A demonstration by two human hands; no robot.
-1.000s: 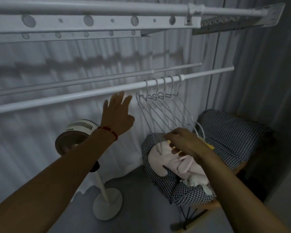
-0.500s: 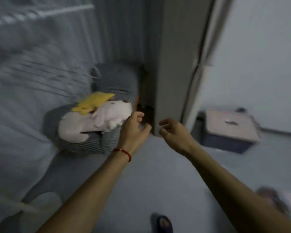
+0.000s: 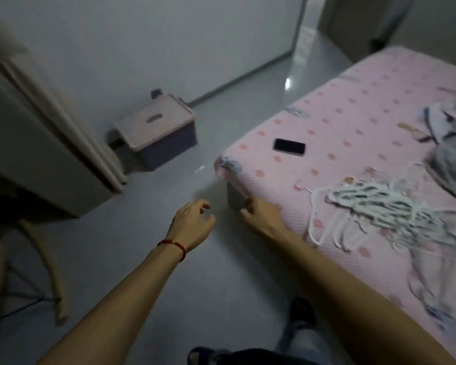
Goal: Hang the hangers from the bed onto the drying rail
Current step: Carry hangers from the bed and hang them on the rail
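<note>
A heap of several white hangers (image 3: 374, 206) lies on the pink dotted bed (image 3: 340, 122) at the right. My right hand (image 3: 261, 217) hovers by the bed's near corner, left of the heap, fingers loosely curled and holding nothing. My left hand (image 3: 192, 226), with a red string at the wrist, hangs over the grey floor beside it, fingers relaxed and empty. The drying rail is out of view.
A black phone (image 3: 289, 146) lies on the bed near its corner. Grey clothing (image 3: 453, 159) is bunched at the bed's right edge. A lidded storage box (image 3: 158, 130) stands on the floor by the wall. A door frame (image 3: 63, 133) rises at the left.
The view has swung from the rail with its hung hangers, past the chair, round to the bed. Both hands have dropped from the rail and now reach toward the bed's corner, empty.
</note>
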